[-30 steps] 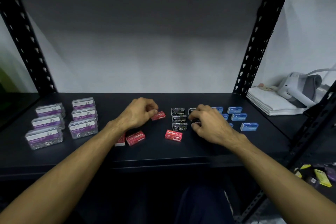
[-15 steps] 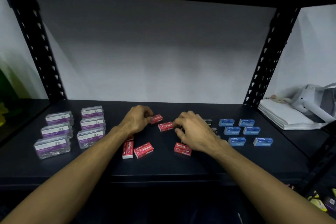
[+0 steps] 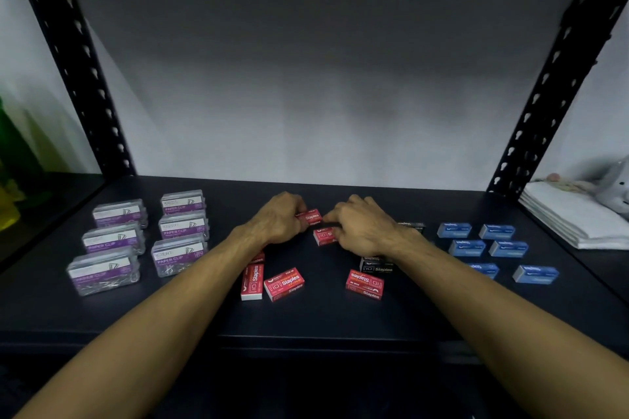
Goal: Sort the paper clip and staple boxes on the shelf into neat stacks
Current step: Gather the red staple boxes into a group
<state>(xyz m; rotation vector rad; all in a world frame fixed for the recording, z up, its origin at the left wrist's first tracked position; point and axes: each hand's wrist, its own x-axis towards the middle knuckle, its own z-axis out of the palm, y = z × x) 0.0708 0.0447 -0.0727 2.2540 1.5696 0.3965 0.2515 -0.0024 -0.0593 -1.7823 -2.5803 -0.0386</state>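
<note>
L hand (image 3: 277, 221) pinches a red staple box (image 3: 310, 216) at its fingertips, held just off the shelf (image 3: 320, 320). R hand (image 3: 360, 226) is curled over a second red box (image 3: 324, 236) lying flat directly below the held one – fingers on its right end, grasp looks likely but partly hidden. Key relation: the held box sits right above & slightly behind the lower one, long axes both running left-right, so they should stack w/ a short drop. Other red boxes lie nearer the wrists – L hand closer to two, R to one.
</note>
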